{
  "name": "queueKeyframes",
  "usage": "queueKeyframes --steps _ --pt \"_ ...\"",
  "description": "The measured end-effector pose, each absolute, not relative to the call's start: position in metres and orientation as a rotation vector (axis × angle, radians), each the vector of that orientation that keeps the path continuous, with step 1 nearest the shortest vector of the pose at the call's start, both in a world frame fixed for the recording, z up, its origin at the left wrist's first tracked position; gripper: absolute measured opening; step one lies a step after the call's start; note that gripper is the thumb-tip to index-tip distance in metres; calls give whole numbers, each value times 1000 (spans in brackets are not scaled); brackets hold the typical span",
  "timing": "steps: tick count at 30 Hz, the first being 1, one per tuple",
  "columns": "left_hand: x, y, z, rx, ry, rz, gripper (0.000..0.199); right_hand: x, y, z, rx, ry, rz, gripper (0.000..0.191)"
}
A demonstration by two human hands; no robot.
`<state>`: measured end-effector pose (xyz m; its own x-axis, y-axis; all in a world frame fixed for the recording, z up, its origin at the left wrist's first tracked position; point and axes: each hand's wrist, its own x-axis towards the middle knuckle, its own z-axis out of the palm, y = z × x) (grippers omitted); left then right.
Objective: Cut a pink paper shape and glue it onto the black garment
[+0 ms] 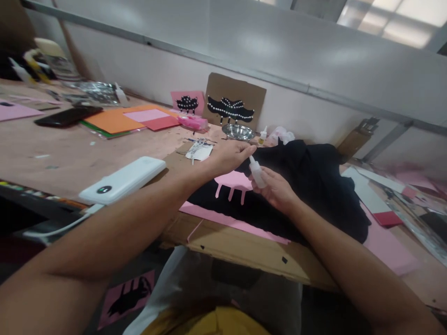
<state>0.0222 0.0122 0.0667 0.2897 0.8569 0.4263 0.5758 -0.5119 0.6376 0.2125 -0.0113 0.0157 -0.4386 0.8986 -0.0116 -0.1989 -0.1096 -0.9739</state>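
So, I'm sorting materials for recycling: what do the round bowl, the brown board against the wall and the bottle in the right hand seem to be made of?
Bowl: shiny metal, perhaps stainless steel, judging by its bright reflections.
Brown board: probably cardboard, uncoated, since its surface is matte and plain brown.
Bottle: likely soft plastic; it looks milky and translucent, with a narrow nozzle.

2 arms reach forward, left hand (232, 157) palm-down with fingers together, right hand (274, 188) curled, fingers bent.
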Motion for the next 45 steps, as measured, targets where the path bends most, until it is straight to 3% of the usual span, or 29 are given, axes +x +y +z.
queueKeyframes --steps 9,19,35,41,45 --pt "14 21 37 2123 1306 975 39 208 -12 -2 -975 -1434 1474 48" --pt "15 12 43 2109 1245 1058 40 211 -19 9 -1063 -1705 1293 44" --pt "27 3 46 2032 1317 1193 39 207 -25 9 -1170 -1839 472 17" --pt "29 2 45 1604 1114 1199 38 209 -24 11 -1165 -1762 441 20" --pt "28 3 41 1512 974 1169 30 213 -21 9 -1145 -1671 720 28"
